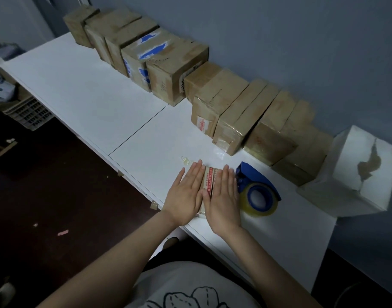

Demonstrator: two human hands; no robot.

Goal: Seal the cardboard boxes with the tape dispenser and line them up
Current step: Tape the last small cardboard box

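Sealing step, prob. near its end: left hand (186, 192) & right hand (222, 201) lie flat on the small cardboard box (209, 181) at the tabletop (101, 96) front edge, fingers (196, 173) straight and together, pressing the top. Tape dispenser (257, 190) sits just beside the right hand. Next likely needs more tape, or carrying the box to the row of boxes (235, 112) by the wall.

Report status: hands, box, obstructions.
Left grip, right grip open, pressing flat on small box. Tape dispenser beside right grip, idle. Row of boxes behind, apart.
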